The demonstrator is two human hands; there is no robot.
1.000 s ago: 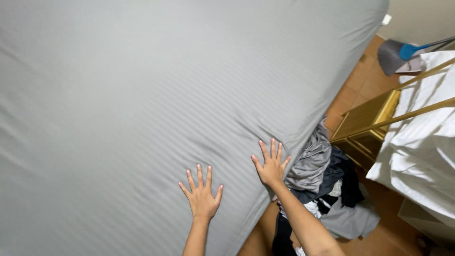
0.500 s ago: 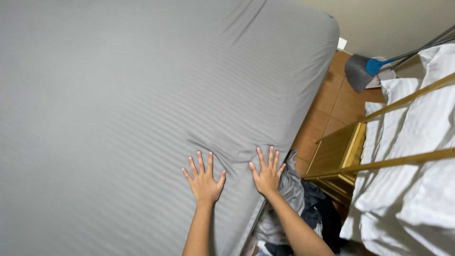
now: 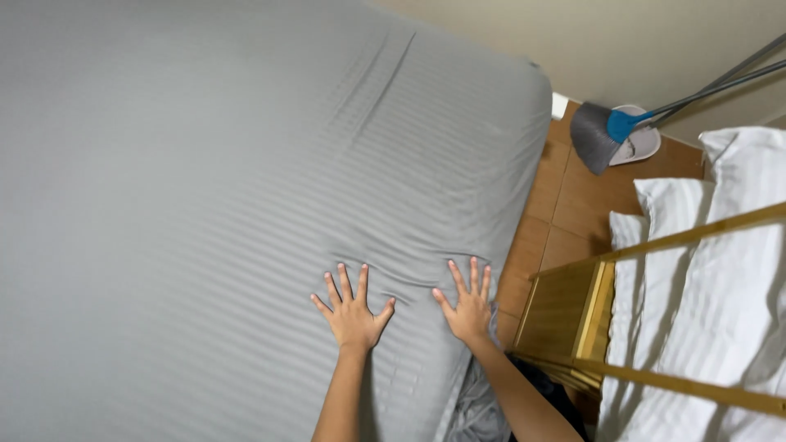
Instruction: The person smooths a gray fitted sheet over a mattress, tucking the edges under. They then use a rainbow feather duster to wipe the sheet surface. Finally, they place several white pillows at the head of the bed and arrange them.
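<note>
A: What has changed on the bed?
B: The left hand (image 3: 352,315) and right hand (image 3: 468,307), both spread flat and gripping nothing, have drawn closer together on the grey sheet (image 3: 246,188) near its right edge.
A: And to the right?
B: The far mattress corner now shows covered; a wooden frame (image 3: 573,315), white pillows (image 3: 704,270) and a broom (image 3: 610,131) have come into view.
</note>
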